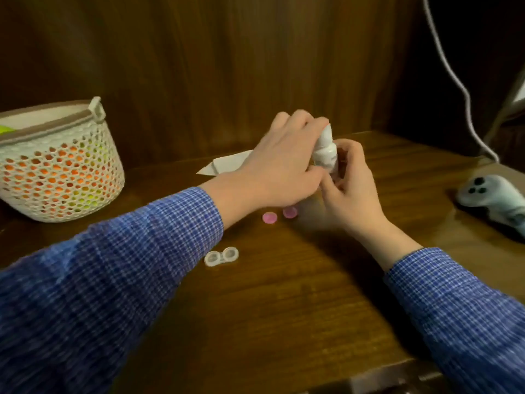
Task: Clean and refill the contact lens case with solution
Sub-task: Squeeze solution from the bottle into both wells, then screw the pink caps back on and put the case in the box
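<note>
Wooden worktop: both hands, left and right, grasp the light, squeezable solution bottle; hold its body.

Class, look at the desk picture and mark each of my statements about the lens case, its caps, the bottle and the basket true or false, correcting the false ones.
1. Both hands hold the white bottle. True: the left hand grips its top and the right hand holds its lower part.
2. The pink caps are screwed onto the lens case. False: they lie loose on the table, apart from the open case.
3. The lens case lies nearer the camera than the caps. True.
4. The mesh basket stands on the right side. False: it stands on the left.
5. A folded tissue lies behind the left hand. True.
</note>
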Tool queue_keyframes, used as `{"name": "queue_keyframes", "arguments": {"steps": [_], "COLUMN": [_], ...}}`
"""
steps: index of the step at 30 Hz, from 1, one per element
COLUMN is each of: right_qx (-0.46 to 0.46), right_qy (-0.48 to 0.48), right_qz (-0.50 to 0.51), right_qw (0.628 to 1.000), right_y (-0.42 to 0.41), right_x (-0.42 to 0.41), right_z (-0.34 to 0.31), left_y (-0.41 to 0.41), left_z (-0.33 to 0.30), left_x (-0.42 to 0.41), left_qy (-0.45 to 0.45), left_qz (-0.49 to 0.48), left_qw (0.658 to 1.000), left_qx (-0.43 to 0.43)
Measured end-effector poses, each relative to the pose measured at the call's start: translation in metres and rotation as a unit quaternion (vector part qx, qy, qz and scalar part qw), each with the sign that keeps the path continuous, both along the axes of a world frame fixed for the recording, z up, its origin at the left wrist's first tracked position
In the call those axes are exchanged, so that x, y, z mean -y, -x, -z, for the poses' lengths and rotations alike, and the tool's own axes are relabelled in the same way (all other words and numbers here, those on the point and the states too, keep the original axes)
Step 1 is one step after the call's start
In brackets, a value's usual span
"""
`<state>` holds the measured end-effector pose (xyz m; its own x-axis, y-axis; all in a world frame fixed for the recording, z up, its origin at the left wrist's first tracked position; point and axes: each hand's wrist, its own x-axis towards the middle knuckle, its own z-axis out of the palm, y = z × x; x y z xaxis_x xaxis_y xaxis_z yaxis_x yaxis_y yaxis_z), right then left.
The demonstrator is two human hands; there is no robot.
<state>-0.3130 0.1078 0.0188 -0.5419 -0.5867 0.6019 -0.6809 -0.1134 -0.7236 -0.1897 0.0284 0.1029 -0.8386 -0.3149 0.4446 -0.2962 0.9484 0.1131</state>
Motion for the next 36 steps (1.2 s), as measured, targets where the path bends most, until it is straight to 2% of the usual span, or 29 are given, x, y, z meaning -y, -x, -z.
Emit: {"name": "queue_keyframes", "arguments": {"steps": [3, 10, 21, 24, 27, 31, 33, 34, 36], "right_qx": [0.03, 0.108, 0.14, 0.149, 0.162, 0.133, 0.091, 0.075, 0.067], "right_qy": [-0.041, -0.09, -0.108, -0.116, -0.164, -0.209, -0.149, -0.103, -0.062], "right_qz": [0.084, 0.144, 0.152, 0.158, 0.158, 0.232, 0.273, 0.255, 0.149], "right_qw": [0.995, 0.979, 0.972, 0.969, 0.96, 0.941, 0.946, 0.959, 0.985], "right_y": [0.032, 0.079, 0.1, 0.099, 0.094, 0.083, 0.075, 0.065, 0.041], "right_x": [-0.008, -0.005, 0.0, -0.003, -0.008, -0.021, -0.033, -0.036, -0.039], "right_z": [0.006, 0.019, 0.024, 0.023, 0.019, 0.004, 0.001, 0.002, 0.004], "left_y": [0.04, 0.106, 0.129, 0.129, 0.116, 0.063, 0.024, -0.001, -0.054], "left_z": [0.002, 0.007, 0.013, 0.01, 0.004, -0.02, -0.029, -0.03, -0.022], "left_x": [-0.003, -0.001, 0.005, -0.001, -0.006, -0.002, 0.002, 0.006, 0.014], "left_qy": [-0.022, -0.061, -0.148, -0.144, -0.119, -0.084, -0.081, -0.091, -0.125], "left_qz": [0.03, 0.044, 0.059, 0.054, 0.059, 0.049, 0.041, 0.035, 0.011], "left_qw": [0.996, 0.987, 0.978, 0.979, 0.981, 0.994, 0.995, 0.994, 0.986], "left_qx": [0.08, 0.144, 0.137, 0.136, 0.145, 0.04, -0.028, -0.058, -0.113]}}
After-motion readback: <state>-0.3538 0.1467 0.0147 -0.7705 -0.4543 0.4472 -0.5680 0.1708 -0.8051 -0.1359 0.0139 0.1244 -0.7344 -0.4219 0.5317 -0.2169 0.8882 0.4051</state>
